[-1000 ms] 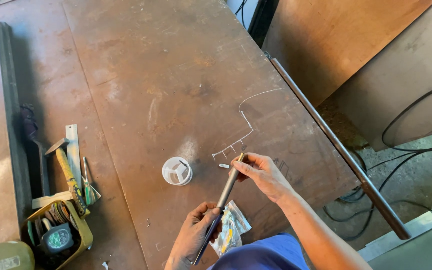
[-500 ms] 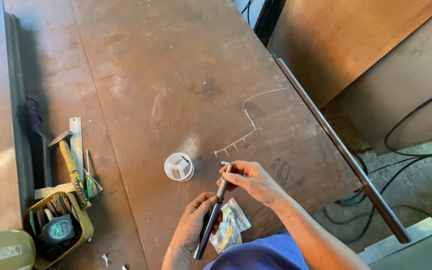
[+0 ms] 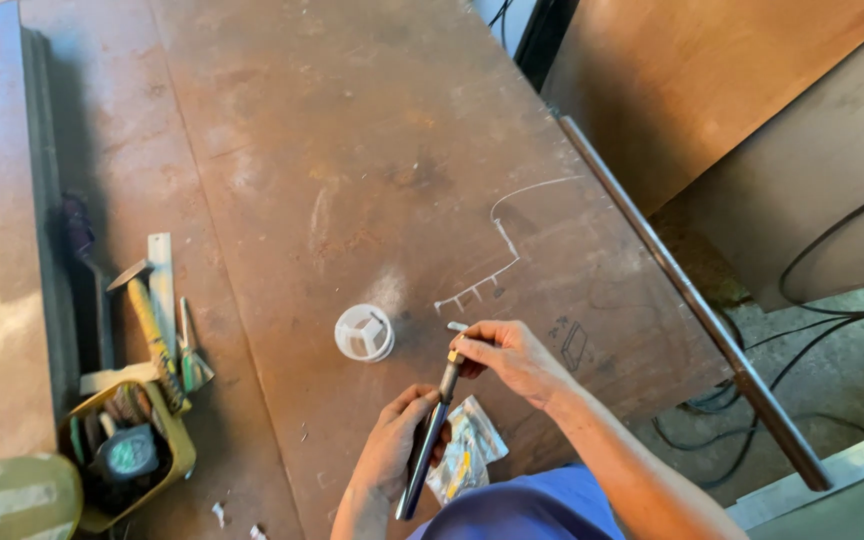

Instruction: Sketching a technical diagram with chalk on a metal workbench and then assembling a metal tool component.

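While both hands work at the steel table's (image 3: 372, 130) near edge, most of its top lies bare.
Left hand (image 3: 397, 440) wraps the dark rod (image 3: 430, 440); right hand (image 3: 512, 355) pinches its tip, white cap (image 3: 364, 333) just beside.

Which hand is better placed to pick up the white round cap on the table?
Probably the right hand: its fingers only pinch the tip of the dark rod, while the left hand carries the rod's shaft. The white round cap lies just beyond both.

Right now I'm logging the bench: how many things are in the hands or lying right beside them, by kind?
Dark rod, held by the left hand and right hand: 1
White round cap: 1
Clear plastic packet: 1
Total: 3
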